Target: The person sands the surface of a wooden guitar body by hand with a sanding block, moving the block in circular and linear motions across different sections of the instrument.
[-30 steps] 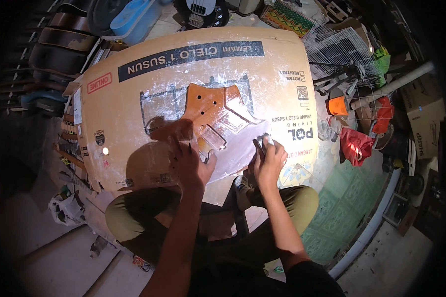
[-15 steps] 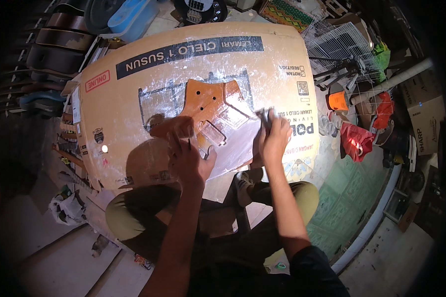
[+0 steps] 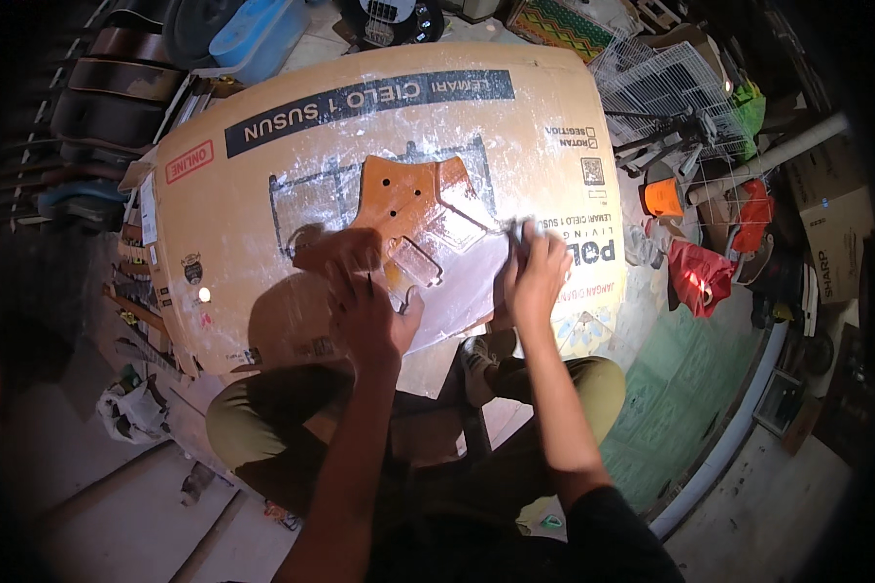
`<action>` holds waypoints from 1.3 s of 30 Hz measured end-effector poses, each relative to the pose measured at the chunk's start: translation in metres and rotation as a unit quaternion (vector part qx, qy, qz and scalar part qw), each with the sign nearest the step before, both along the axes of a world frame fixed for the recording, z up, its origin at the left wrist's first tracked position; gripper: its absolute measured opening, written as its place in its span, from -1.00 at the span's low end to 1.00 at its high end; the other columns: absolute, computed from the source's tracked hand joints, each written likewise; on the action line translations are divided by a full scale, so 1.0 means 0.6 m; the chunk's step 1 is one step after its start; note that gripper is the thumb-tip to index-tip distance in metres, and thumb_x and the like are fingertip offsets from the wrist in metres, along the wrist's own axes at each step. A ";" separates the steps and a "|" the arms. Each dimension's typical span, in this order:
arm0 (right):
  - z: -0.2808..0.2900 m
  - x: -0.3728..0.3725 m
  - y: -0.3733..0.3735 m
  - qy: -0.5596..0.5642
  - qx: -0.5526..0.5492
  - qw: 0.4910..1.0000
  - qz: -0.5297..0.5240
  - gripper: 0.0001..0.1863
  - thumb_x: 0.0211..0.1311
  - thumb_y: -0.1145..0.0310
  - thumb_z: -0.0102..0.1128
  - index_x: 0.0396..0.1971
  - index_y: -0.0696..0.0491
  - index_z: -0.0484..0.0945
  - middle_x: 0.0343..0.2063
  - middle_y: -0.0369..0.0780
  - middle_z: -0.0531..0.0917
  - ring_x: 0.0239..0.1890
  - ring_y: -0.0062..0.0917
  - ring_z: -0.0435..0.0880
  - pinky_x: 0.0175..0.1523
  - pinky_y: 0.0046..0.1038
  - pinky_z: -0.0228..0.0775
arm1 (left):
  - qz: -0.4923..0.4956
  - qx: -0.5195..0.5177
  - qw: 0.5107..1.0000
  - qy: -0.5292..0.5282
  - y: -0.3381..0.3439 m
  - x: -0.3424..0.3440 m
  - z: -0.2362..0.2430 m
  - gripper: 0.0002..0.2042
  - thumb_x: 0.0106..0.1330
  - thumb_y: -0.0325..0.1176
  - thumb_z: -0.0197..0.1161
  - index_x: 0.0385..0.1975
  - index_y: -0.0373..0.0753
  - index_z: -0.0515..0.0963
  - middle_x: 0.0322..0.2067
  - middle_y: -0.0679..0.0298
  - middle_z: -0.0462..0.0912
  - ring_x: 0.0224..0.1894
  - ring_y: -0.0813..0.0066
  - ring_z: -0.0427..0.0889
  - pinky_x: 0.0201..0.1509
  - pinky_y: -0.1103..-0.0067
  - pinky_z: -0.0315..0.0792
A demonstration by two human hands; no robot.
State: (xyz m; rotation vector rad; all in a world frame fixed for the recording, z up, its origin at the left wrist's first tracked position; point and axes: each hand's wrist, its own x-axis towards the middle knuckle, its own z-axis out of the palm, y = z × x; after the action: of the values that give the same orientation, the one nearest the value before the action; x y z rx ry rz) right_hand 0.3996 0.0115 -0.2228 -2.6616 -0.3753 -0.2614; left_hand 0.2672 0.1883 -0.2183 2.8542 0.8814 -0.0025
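Observation:
An orange-brown electric guitar body (image 3: 408,194) lies flat in front of me, with dark holes near its top and a recessed cavity in its middle. Its lower right part looks pale and dusty. My left hand (image 3: 371,316) rests on its shadowed left side, thumb apart and fingers spread, holding nothing I can see. At the body's right edge, my right hand (image 3: 540,277) is closed around a small dark block-like piece (image 3: 519,233). The fingers partly cover that piece, so its exact kind is unclear.
Under the guitar body lies a large flattened cardboard sheet (image 3: 204,194) with white dust. Several guitar bodies (image 3: 122,78) hang or stack at the left. A blue plastic tub (image 3: 253,44), a white wire rack (image 3: 661,83), an orange cup (image 3: 662,197) and a red bag (image 3: 702,277) surround it.
The right hand and its dark piece shift very slightly at the body's right edge. My left hand stays in place on the body.

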 end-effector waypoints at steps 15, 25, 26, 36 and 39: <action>-0.016 -0.076 -0.024 0.038 -0.011 0.999 0.002 -0.53 0.28 0.48 0.23 0.20 -0.01 0.54 0.09 0.10 0.51 0.10 0.10 0.45 0.21 0.01 0.30 | -0.009 -0.004 1.000 -0.002 0.015 -0.002 -0.012 -0.32 0.09 0.05 0.40 0.10 -0.37 0.56 0.41 -0.06 0.31 0.54 -0.07 0.15 0.39 0.01 0.34; -0.019 -0.077 -0.027 -0.002 0.010 0.999 0.034 -0.51 0.23 0.53 0.29 0.19 0.06 0.53 0.05 0.10 0.52 0.13 0.05 0.44 0.22 -0.08 0.26 | -0.007 -0.014 0.998 -0.063 0.012 -0.006 -0.023 -0.34 0.05 -0.06 0.46 0.02 -0.49 0.53 0.48 -0.14 0.17 0.54 -0.22 0.08 0.42 -0.07 0.21; -0.009 -0.062 -0.021 -0.001 0.008 0.999 0.031 -0.51 0.23 0.53 0.29 0.19 0.06 0.53 0.05 0.10 0.52 0.13 0.05 0.44 0.22 -0.08 0.26 | -0.009 -0.021 0.997 -0.074 0.006 -0.009 -0.022 -0.34 0.05 -0.06 0.46 0.02 -0.49 0.53 0.48 -0.14 0.17 0.55 -0.22 0.07 0.42 -0.08 0.20; -0.005 -0.035 -0.008 0.021 0.006 1.000 -0.001 -0.60 0.26 0.47 0.27 0.11 0.01 0.59 0.06 0.11 0.52 0.11 0.09 0.46 0.19 0.04 0.31 | -0.015 -0.024 0.997 -0.068 0.005 -0.012 -0.025 -0.37 0.07 -0.07 0.46 0.04 -0.42 0.53 0.49 -0.16 0.15 0.54 -0.26 0.08 0.42 -0.09 0.20; 0.012 0.025 0.003 0.026 0.024 0.999 -0.026 -0.60 0.27 0.49 0.23 0.13 0.00 0.58 0.07 0.09 0.52 0.06 0.06 0.47 0.15 0.03 0.31 | -0.020 -0.021 0.995 -0.099 -0.004 -0.006 -0.025 -0.35 0.06 -0.06 0.46 0.07 -0.41 0.53 0.48 -0.15 0.16 0.54 -0.25 0.08 0.42 -0.08 0.20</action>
State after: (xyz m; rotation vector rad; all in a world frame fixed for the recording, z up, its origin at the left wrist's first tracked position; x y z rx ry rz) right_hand 0.4149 0.0134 -0.2153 -2.6278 -0.2806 -0.2126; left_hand 0.2636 0.1861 -0.2330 2.7728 0.7754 0.2495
